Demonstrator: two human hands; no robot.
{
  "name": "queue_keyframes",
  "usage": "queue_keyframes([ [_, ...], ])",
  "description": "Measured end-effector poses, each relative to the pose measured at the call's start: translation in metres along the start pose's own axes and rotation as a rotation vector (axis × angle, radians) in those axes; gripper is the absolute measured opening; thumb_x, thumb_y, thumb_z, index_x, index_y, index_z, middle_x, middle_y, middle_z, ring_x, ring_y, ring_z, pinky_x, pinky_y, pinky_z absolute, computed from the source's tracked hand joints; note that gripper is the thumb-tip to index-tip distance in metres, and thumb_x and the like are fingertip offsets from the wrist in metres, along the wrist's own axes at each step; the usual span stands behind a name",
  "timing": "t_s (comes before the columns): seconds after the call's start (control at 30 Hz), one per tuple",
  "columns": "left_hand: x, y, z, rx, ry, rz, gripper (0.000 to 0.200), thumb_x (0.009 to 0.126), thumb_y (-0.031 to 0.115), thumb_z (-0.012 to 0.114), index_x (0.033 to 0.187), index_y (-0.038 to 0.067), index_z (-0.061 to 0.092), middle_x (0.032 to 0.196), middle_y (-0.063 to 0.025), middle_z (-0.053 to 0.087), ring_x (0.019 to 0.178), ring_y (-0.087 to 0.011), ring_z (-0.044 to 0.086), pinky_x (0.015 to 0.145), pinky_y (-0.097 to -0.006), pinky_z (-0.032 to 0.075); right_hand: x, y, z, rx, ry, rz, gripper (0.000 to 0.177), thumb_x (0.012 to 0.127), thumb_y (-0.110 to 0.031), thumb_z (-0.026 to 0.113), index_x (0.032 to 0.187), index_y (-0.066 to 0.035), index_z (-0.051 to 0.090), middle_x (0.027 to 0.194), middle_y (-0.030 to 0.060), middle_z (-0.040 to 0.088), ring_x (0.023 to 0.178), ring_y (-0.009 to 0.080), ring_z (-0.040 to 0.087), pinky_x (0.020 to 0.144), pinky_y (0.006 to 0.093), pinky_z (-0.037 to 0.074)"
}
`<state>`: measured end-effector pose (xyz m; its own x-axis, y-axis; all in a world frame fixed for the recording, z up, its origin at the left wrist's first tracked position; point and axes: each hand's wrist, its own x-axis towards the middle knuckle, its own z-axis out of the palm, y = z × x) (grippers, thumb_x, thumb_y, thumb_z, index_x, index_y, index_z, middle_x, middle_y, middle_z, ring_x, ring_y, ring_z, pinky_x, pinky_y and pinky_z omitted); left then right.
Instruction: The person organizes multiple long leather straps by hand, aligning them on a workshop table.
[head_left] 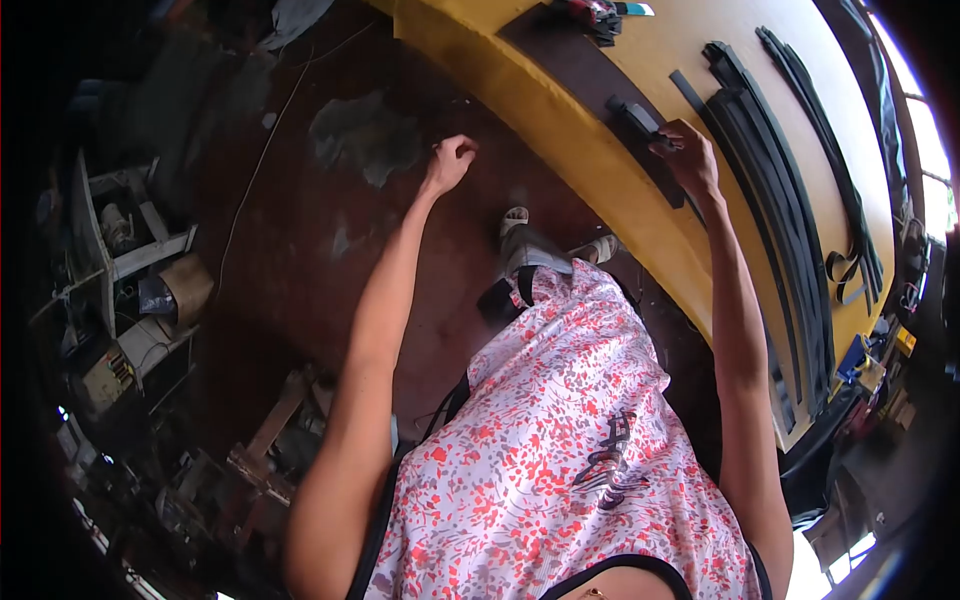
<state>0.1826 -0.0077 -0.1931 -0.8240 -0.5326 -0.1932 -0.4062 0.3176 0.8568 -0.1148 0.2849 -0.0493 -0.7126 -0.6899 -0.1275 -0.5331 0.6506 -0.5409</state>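
Observation:
My right hand [688, 156] is over the near side of the yellow table, its fingers pinched on the end of a short black piece [634, 120]. The exact kind of that piece cannot be made out. Beneath it a long dark flat strip [572, 62] lies along the table's edge. My left hand [453, 164] hangs in the air over the floor, away from the table. Its fingers are curled in, and nothing shows sticking out of them.
Long black strips [760, 170] lie in a bundle on the yellow table [690, 250], with more strips [825, 150] farther right. A dark and red bundle [600, 18] sits at the table's far end. A wooden frame [150, 255] with odds and ends stands left on the dark floor [290, 180].

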Motion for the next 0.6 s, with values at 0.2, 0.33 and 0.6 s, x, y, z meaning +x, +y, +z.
queue_keyframes([
  [0.2,-0.013,-0.004,0.001,0.081,0.077,0.067,0.015,0.084,0.011,0.064,0.094,0.002,0.069,0.088,-0.0134,0.072,0.086,-0.0263,0.071,0.078,-0.0362,0.054,0.0,0.002,-0.007,0.015,-0.049,0.019,0.032,0.079,-0.022,0.079,0.106,-0.008,0.069,0.106,0.0081,0.071,0.104,0.0239,0.068,0.091,0.0352,0.052],
  [0.33,0.017,0.06,0.014,-0.189,0.114,0.167,0.014,0.092,0.007,0.059,0.099,-0.001,0.069,0.081,-0.0069,0.071,0.07,-0.0101,0.066,0.063,-0.0248,0.053,-0.001,-0.002,-0.009,0.036,-0.059,0.015,0.031,0.08,-0.022,0.078,0.106,-0.008,0.069,0.106,0.009,0.071,0.104,0.0246,0.068,0.091,0.0359,0.052],
  [0.6,0.089,0.171,0.078,0.089,0.104,0.518,0.015,0.087,0.019,0.066,0.098,0.012,0.074,0.093,-0.0065,0.069,0.084,-0.0261,0.068,0.072,-0.0366,0.055,-0.007,-0.014,-0.003,-0.023,-0.008,-0.01,0.032,0.078,-0.02,0.079,0.105,-0.008,0.068,0.106,0.0095,0.071,0.103,0.0273,0.068,0.089,0.037,0.053],
])
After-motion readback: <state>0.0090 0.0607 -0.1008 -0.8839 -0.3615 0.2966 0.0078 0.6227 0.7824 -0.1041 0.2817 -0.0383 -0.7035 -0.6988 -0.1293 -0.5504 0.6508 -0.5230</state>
